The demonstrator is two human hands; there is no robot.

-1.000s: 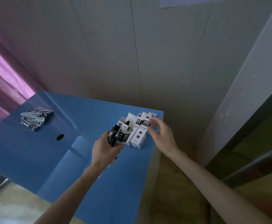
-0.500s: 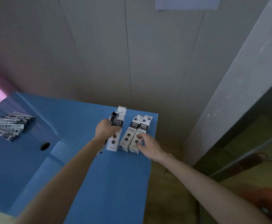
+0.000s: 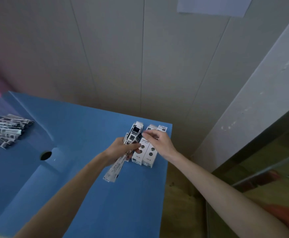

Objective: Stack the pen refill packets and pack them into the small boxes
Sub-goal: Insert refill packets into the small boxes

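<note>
My left hand (image 3: pixel 121 149) grips a bundle of pen refill packets (image 3: pixel 115 168); the bundle's top end sits at the open mouth of a small white box (image 3: pixel 134 133) and its lower end sticks out below my fist. Two more small white boxes (image 3: pixel 146 152) lie side by side on the blue table (image 3: pixel 106 203) near its far right corner. My right hand (image 3: pixel 159 143) hovers over these boxes with fingertips drawn together at the top of the open box; whether it pinches anything I cannot tell. A loose pile of refill packets (image 3: pixel 4 132) lies at the far left.
A round hole (image 3: pixel 45 155) is cut in the table left of my hands. The table's right edge runs just beside the boxes, with bare floor (image 3: pixel 183 203) below. A panelled wall (image 3: pixel 123 57) stands right behind the table.
My right hand rose from the near end of the lying boxes to the open box's top. The packet bundle in my left hand now shows its lower end below the fist.
</note>
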